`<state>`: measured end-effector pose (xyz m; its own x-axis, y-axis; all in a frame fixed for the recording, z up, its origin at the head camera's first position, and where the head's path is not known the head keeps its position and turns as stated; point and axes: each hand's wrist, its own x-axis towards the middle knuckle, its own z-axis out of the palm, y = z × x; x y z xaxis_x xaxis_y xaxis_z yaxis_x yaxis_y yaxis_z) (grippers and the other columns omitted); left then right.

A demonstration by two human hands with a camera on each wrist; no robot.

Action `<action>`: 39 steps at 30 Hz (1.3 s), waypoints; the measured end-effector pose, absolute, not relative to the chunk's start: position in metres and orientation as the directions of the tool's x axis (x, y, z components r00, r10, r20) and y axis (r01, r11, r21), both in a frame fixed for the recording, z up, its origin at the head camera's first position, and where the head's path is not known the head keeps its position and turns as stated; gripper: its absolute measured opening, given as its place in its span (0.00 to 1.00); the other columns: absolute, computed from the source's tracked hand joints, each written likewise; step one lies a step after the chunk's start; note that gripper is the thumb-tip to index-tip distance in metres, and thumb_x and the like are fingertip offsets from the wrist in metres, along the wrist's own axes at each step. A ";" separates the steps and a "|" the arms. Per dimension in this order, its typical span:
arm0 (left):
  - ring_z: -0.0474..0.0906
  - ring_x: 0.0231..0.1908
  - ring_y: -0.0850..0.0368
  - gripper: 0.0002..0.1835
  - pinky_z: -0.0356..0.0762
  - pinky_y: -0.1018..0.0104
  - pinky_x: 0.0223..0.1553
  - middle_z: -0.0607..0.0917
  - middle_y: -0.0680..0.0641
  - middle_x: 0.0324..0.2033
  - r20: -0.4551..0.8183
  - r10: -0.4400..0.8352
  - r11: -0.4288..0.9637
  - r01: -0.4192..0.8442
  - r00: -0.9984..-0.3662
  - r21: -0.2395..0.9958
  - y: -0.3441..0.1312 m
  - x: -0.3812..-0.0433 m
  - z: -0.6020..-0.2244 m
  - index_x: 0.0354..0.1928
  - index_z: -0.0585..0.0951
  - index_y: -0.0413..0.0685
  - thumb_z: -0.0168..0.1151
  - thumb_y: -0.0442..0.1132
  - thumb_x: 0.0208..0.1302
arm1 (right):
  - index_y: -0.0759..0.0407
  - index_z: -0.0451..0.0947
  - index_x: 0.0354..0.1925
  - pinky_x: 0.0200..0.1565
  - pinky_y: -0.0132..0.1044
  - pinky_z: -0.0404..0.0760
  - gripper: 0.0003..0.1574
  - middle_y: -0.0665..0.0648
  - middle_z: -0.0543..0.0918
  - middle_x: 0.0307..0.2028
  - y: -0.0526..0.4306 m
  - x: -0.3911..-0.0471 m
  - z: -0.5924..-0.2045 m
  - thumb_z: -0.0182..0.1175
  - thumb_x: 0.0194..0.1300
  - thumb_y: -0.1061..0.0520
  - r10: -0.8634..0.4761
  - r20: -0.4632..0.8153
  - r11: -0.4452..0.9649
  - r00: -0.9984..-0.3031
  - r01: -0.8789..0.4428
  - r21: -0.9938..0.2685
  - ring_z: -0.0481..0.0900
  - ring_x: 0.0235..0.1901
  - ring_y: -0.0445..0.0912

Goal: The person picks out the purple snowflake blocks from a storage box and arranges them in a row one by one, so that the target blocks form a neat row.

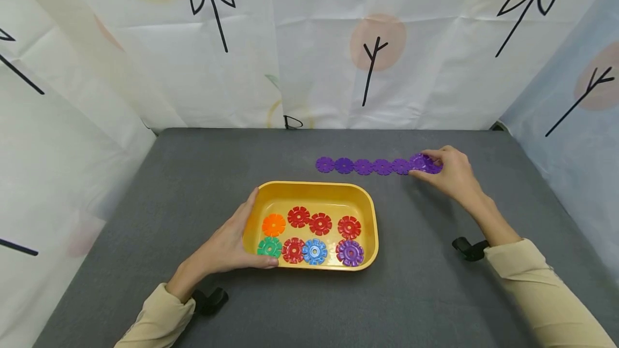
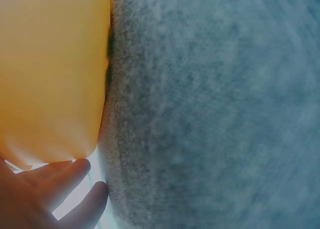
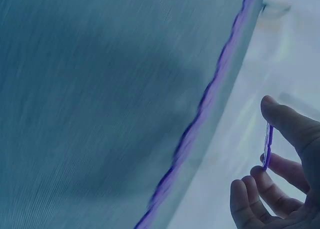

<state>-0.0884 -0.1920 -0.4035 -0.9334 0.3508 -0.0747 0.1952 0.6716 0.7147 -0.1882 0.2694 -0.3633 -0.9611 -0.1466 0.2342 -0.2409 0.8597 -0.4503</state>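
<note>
My right hand (image 1: 447, 173) pinches a purple flower-shaped plastic disc (image 1: 422, 162) between thumb and fingertips, at the right end of a row of purple discs (image 1: 363, 167). The right wrist view shows the held disc (image 3: 268, 146) edge-on, raised off the table. Seen from above, it overlaps the row's end. My left hand (image 1: 229, 240) grips the left end of a yellow tray (image 1: 314, 183), thumb on the front rim and fingers along the left side. Inside lie several red discs (image 1: 298, 217), an orange disc (image 1: 273, 225), a green disc (image 1: 269, 246), a blue disc (image 1: 315, 252) and a purple disc (image 1: 350, 253) overlapping a red one.
The grey table (image 1: 232, 160) extends around the tray and the row. White patterned cloth (image 1: 314, 69) hangs behind its back edge and at both sides. Black wrist straps (image 1: 470, 249) stick out near each cuff.
</note>
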 end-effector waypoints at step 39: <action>0.72 0.56 0.50 0.75 0.81 0.57 0.52 0.65 0.43 0.71 -0.087 0.344 0.676 0.183 -0.935 0.714 -0.191 -0.087 -0.403 0.83 0.37 0.64 0.81 0.64 0.41 | 0.84 0.62 0.66 0.65 0.71 0.58 0.40 0.87 0.67 0.61 0.398 -0.198 -0.398 0.51 0.78 0.47 0.177 -0.163 0.859 -0.971 0.233 -0.456 0.63 0.63 0.80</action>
